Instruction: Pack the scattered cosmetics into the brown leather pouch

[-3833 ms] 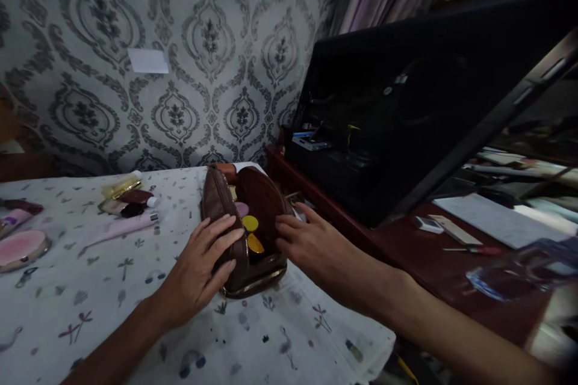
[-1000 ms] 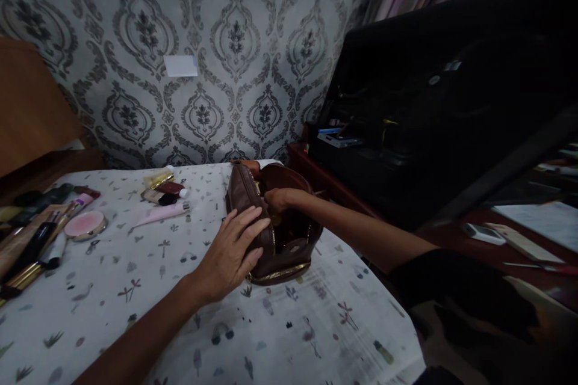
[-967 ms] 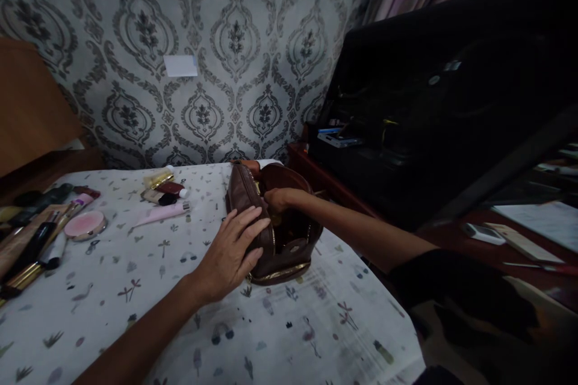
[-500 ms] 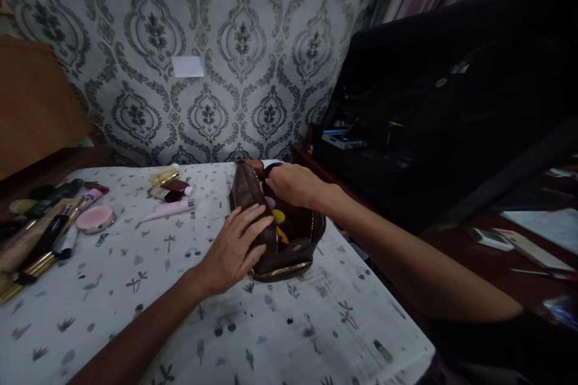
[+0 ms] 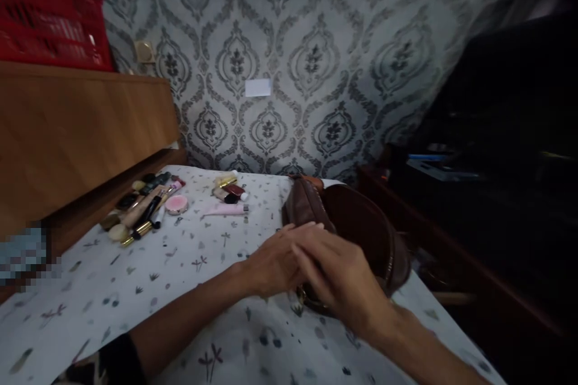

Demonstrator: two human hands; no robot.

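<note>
Dim, cool light leaves the cloth (image 5: 180,252) palest, the far right near-black. Shadow fills the bag (image 5: 361,222). The right hand (image 5: 341,267) looks soft; the crate (image 5: 58,18) stretches toward its corner. Coarse pixels mask a lower-left patch.

Bare hands and forearms, with a dark sleeve behind one of them.
Behind the left hand (image 5: 273,267), up the bare left forearm (image 5: 194,316), sits a loose sleeve (image 5: 123,360), black towards the hand and mottled with pale and dark patches farther back. Behind the right hand (image 5: 338,267), the right forearm (image 5: 419,340) is bare to the picture's edge.
</note>
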